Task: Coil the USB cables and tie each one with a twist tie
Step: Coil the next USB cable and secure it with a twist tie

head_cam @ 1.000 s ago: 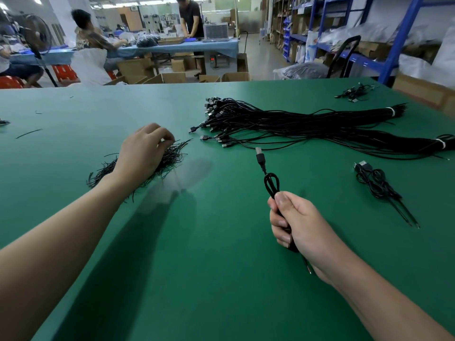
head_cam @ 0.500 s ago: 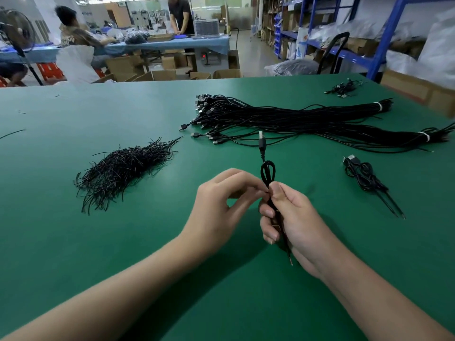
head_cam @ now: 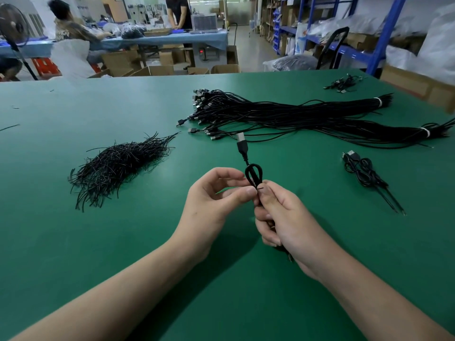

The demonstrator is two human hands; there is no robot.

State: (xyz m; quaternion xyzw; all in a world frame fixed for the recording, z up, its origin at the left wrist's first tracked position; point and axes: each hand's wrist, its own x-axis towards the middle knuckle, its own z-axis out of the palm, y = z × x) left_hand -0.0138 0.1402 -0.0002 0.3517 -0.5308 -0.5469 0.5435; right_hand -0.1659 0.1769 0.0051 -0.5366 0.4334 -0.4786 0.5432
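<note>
My right hand [head_cam: 283, 217] grips a coiled black USB cable [head_cam: 253, 174] upright above the green table; its loop and USB plug stick out above my thumb. My left hand [head_cam: 211, 200] pinches a thin black twist tie [head_cam: 260, 188] against the coil just under the loop. A pile of black twist ties [head_cam: 115, 166] lies to the left. A large bundle of uncoiled USB cables [head_cam: 283, 114] stretches across the far right of the table. One coiled, tied cable [head_cam: 364, 171] rests at the right.
The green table [head_cam: 73, 242] spreads all around my arms. A few more cables [head_cam: 342, 83] lie at the far right corner. Beyond the table edge are cardboard boxes, blue shelving and people at another table.
My left hand left the twist tie pile, came over to the coil in my right hand and now pinches a tie against it. The right hand kept its hold.
</note>
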